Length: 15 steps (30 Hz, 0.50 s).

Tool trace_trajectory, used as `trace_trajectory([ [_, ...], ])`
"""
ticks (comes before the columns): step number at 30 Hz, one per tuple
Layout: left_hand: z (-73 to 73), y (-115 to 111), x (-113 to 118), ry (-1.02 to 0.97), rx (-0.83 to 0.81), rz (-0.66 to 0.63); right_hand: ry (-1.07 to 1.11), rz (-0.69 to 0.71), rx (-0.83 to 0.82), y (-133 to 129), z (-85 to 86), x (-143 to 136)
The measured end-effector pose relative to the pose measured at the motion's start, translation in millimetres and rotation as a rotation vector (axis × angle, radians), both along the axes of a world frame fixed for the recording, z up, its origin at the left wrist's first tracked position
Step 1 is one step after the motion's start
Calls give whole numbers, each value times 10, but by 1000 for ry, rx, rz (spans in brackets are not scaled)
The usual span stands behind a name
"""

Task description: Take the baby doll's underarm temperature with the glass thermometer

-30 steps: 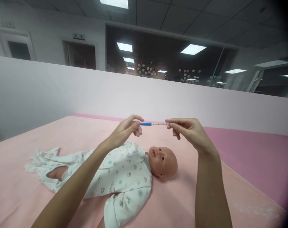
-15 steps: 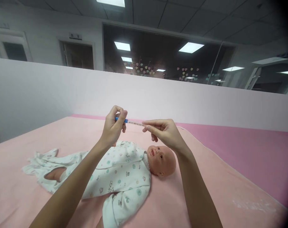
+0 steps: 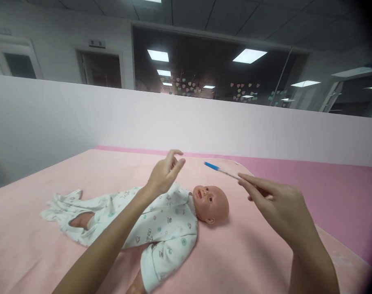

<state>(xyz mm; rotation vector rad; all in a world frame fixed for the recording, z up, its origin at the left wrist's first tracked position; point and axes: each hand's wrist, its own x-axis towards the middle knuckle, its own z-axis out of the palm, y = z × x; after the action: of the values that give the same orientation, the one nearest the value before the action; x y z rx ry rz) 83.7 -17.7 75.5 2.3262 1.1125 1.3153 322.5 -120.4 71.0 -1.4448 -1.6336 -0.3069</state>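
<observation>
A slim glass thermometer (image 3: pixel 227 174) with a blue end is pinched at its clear end by my right hand (image 3: pixel 274 204). It points left, past the doll's head. My left hand (image 3: pixel 166 171) is raised over the doll's chest, its thumb and forefinger apart and nothing between them. Below lies a baby doll (image 3: pixel 214 206) on its back, head to the right, mouth parted. The doll wears a white printed romper (image 3: pixel 170 220), and part of a bare leg shows through an opening in the cloth.
The doll rests on a pink padded mat (image 3: pixel 228 261). A darker pink surface (image 3: pixel 333 196) lies beyond its right edge. Behind stands a low white partition wall (image 3: pixel 186 126), with a large window (image 3: pixel 210 65) and a doorway (image 3: pixel 102 70) farther back.
My left hand has let go of the thermometer's blue end and moved slightly right and down. My right hand has carried the thermometer to the right and lower.
</observation>
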Motion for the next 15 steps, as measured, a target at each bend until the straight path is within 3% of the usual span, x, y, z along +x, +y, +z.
trace_trajectory([
  [3,-331,60,112,277,-34,78,-54,-426,-78,-87,-493,229],
  [5,-559,76,144,410,-68,69,-130,-563,-212,-124,-828,277],
  [9,-854,89,111,475,-121,67,-210,-588,-373,-146,-1347,226],
  [15,-923,135,22,232,-230,-25,-369,-516,-258,-100,-1809,182],
])
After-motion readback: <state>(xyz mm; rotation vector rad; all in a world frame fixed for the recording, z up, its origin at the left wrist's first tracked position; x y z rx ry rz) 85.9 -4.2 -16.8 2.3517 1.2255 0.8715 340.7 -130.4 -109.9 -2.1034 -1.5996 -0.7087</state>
